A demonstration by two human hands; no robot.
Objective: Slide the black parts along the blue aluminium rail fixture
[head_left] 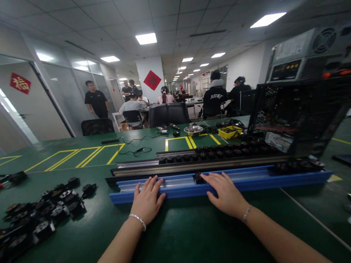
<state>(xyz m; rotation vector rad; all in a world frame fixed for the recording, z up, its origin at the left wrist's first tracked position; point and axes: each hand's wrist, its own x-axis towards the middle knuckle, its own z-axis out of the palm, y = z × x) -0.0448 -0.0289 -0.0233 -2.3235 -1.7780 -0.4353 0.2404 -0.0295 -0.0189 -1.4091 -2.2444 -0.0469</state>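
A long blue metal rail [183, 191] with a silvery inner channel lies crosswise before me on the green table. My left hand [148, 201] rests on its left part, fingers spread and stretched out. Near the rail's middle, a small black part [198, 178] sits in the channel. My right hand [226, 193] has its fingers stretched forward, fingertips at the right side of that part; they are not wrapped round it. Several similar black parts [295, 165] fill the channel's right end. Left of the rail lies a loose heap of black parts [57, 208].
Black rails [142, 170] holding more parts lie just behind. An open computer case [303, 107] with power supplies [306, 51] on top stands at right. A metal bowl [193, 130] and a yellow tray [229, 132] sit farther back. People are around another table beyond.
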